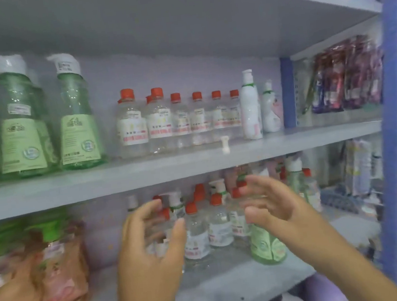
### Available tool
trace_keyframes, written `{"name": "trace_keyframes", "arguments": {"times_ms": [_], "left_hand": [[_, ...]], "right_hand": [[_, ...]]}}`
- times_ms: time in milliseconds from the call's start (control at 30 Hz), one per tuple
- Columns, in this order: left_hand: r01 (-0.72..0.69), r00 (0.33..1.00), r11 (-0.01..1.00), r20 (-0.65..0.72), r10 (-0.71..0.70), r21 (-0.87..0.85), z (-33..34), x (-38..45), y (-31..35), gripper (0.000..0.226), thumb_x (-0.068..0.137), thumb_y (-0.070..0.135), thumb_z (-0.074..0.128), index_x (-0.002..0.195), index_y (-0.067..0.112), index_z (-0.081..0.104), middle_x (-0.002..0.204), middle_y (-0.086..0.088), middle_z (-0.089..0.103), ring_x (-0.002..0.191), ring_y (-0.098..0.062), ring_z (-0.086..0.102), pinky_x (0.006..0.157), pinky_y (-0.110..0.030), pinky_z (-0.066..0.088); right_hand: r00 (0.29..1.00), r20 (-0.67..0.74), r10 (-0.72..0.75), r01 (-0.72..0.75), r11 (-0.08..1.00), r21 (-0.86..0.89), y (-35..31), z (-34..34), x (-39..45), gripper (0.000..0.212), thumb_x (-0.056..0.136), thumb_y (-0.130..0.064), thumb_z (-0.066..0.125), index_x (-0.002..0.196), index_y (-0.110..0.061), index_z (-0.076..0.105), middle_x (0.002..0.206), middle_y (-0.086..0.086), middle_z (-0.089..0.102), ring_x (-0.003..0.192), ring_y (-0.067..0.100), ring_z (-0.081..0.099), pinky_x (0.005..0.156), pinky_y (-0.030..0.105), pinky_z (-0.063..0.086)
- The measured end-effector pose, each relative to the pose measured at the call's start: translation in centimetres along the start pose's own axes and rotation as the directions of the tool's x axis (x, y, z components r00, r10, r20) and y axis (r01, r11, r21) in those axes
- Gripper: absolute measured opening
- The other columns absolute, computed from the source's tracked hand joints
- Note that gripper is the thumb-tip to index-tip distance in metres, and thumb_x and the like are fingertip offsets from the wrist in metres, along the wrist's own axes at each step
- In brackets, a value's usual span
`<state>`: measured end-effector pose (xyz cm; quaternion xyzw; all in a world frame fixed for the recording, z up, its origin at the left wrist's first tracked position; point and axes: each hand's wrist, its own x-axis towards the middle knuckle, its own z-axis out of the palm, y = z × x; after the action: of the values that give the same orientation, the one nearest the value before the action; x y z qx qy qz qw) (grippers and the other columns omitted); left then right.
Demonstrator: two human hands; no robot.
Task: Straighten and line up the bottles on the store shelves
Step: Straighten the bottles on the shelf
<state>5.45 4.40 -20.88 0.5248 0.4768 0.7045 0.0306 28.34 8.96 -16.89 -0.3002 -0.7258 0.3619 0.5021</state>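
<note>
On the lower shelf [234, 279] stands a cluster of clear bottles with red caps [196, 236], with a green bottle [268, 244] at its right. My left hand [151, 237] hovers in front of the cluster's left side, fingers spread and loosely bent, holding nothing. At the right side of the cluster my right hand [265, 204] is raised, fingers spread, partly covering the green bottle; I cannot tell whether it touches it. The upper shelf [169, 164] carries a row of red-capped clear bottles [178, 120], tall green bottles [22, 123] at the left and two white bottles [251, 108].
A small white cap-like piece [225, 144] lies on the upper shelf's front. Orange-pink refill pouches [44, 271] fill the lower shelf's left. A blue upright post [391, 125] bounds the right side, with hanging packets [344, 75] behind it. Purple containers [319, 293] sit below.
</note>
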Motion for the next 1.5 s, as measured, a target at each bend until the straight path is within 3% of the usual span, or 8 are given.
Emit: {"name": "trace_keyframes", "arguments": {"times_ms": [133,267,400,600,733,1100,1367,1500], "left_hand": [[0.234,0.915,0.966,0.31,-0.257,0.109,9.0,-2.6,-2.6,0.045,0.08,0.052,0.077,0.117,0.054,0.052,0.125,0.029,0.058,0.113,0.007,0.057,0.102,-0.033,0.051],[0.337,0.856,0.917,0.336,-0.393,0.214,16.7,-3.3,-4.6,0.065,0.079,0.058,0.077,0.134,0.045,0.046,0.135,0.022,0.054,0.123,-0.005,0.055,0.107,-0.039,0.049],[0.371,0.857,0.896,0.281,-0.432,0.245,22.6,-3.8,-6.0,0.062,0.079,0.05,0.082,0.127,0.046,0.044,0.124,0.02,0.057,0.11,-0.003,0.058,0.098,-0.032,0.051],[0.389,0.879,0.867,0.154,-0.45,0.312,27.1,-5.1,-7.7,0.048,0.077,0.042,0.086,0.118,0.035,0.061,0.104,0.019,0.066,0.091,0.003,0.067,0.078,-0.02,0.057],[0.426,0.862,0.839,0.13,-0.49,0.339,27.1,-5.2,-6.6,0.046,0.075,0.045,0.087,0.111,0.037,0.061,0.1,0.022,0.064,0.083,0.011,0.062,0.063,-0.006,0.045],[0.532,0.817,0.804,0.09,-0.57,0.267,23.3,-9.7,-3.1,0.071,0.072,0.028,0.092,0.127,0.046,0.052,0.109,0.024,0.073,0.1,0.002,0.071,0.093,-0.035,0.058],[0.496,0.865,0.838,-0.048,-0.5,0.228,13.6,-13.1,4.0,0.066,0.067,0.004,0.093,0.116,0.037,0.062,0.102,0.012,0.078,0.093,-0.008,0.075,0.072,-0.02,0.058],[0.446,0.895,0.873,-0.125,-0.429,0.196,6.8,-12.3,8.4,0.081,0.051,0.029,0.103,0.12,0.044,0.064,0.105,0.015,0.078,0.096,-0.005,0.075,0.082,-0.025,0.057]], "right_hand": [[0.959,-0.25,0.13,-0.143,0.989,-0.034,9.1,-7.2,1.7,0.042,0.085,-0.041,0.074,0.125,-0.039,0.06,0.124,-0.018,0.067,0.107,0.002,0.068,0.08,0.021,0.054],[0.911,-0.363,0.197,-0.252,0.961,-0.11,16.0,-13.7,4.5,0.043,0.089,-0.038,0.076,0.128,-0.034,0.057,0.127,-0.014,0.062,0.107,0.006,0.064,0.082,0.028,0.053],[0.915,-0.305,0.263,-0.323,0.933,-0.162,21.1,-16.5,7.3,0.058,0.086,-0.041,0.079,0.135,-0.024,0.053,0.128,-0.007,0.059,0.112,0.016,0.061,0.098,0.044,0.055],[0.948,-0.125,0.293,-0.311,0.936,-0.165,24.6,-17.6,9.2,0.044,0.084,-0.035,0.082,0.12,-0.028,0.059,0.103,-0.015,0.068,0.093,0.008,0.066,0.072,0.023,0.05],[0.956,-0.072,0.286,-0.293,0.947,-0.133,24.8,-18.6,8.8,0.036,0.083,-0.032,0.083,0.112,-0.033,0.063,0.096,-0.023,0.067,0.084,-0.009,0.062,0.061,0.008,0.045],[0.958,0.158,0.238,-0.231,0.971,-0.065,23.8,-17.2,5.5,0.045,0.072,-0.038,0.09,0.108,-0.043,0.063,0.106,-0.023,0.072,0.097,-0.005,0.068,0.078,0.023,0.057],[0.957,0.27,0.108,-0.113,0.994,0.005,16.6,-11.0,0.4,0.044,0.071,-0.03,0.09,0.106,-0.045,0.067,0.102,-0.031,0.072,0.093,-0.01,0.067,0.073,0.015,0.052],[0.929,0.369,0.029,-0.064,0.994,0.084,10.4,-7.5,-1.6,0.049,0.071,-0.024,0.089,0.109,-0.046,0.067,0.102,-0.027,0.074,0.092,-0.007,0.07,0.075,0.014,0.056]]}}
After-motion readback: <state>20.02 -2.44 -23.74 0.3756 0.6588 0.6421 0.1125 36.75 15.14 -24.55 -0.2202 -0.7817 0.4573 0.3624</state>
